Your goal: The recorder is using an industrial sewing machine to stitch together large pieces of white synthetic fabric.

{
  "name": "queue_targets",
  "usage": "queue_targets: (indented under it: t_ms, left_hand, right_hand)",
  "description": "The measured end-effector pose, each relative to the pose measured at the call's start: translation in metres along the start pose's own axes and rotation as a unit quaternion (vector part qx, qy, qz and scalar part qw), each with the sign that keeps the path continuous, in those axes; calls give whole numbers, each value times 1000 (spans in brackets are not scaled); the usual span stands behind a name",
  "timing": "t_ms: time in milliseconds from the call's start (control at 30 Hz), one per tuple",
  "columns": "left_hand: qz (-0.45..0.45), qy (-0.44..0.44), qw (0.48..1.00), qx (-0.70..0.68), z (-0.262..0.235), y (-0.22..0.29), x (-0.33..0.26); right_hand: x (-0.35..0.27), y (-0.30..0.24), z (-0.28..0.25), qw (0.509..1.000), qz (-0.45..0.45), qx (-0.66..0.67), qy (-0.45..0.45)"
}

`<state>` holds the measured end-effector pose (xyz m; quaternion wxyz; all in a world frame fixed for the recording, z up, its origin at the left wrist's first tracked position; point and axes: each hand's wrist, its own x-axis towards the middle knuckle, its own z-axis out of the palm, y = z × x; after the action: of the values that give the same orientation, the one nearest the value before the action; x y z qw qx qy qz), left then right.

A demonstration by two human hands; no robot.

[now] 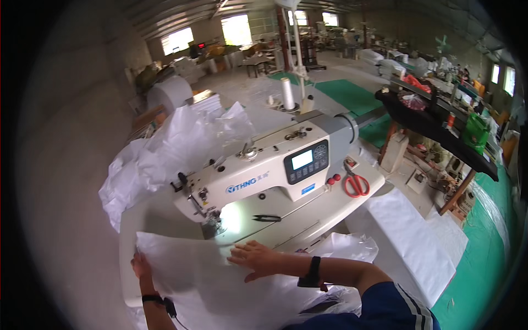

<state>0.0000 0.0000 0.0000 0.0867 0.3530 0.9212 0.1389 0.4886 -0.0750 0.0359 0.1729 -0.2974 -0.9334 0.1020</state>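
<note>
White sheet (190, 275) near black snips (273, 218)

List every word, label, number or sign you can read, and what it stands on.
Blue lettering on the machine: legible, not copied here.
Grey characters beside it: too faint to read.
Blue label on the machine: too small to read.
Screen on the machine: washed out, nothing readable.
Its buttons: marks too small.
Red glow far back: too blurred to tell.
</note>
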Motion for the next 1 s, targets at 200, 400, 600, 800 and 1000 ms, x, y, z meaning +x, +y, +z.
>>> queue_targets:
  t_ms: [200,400,600,800,1000]
  left_hand:
    - [310,48,943,-110,20,117,-97]
    - [572,-27,802,-171,15,95,-200]
    - [596,43,802,14,41,85,-181]
    - [511,50,856,-57,28,139,-216]
    - [342,39,936,77,62,164,-238]
  right_hand:
    - [-31,-52,46,997,45,1,-57]
    - [-145,-70,82,923,-57,238,-297]
    - [-60,-105,-18,961,-8,271,-62]
    - [-29,-64,4,998,40,-24,30]
    - [-52,-75,0,975,217,13,44]
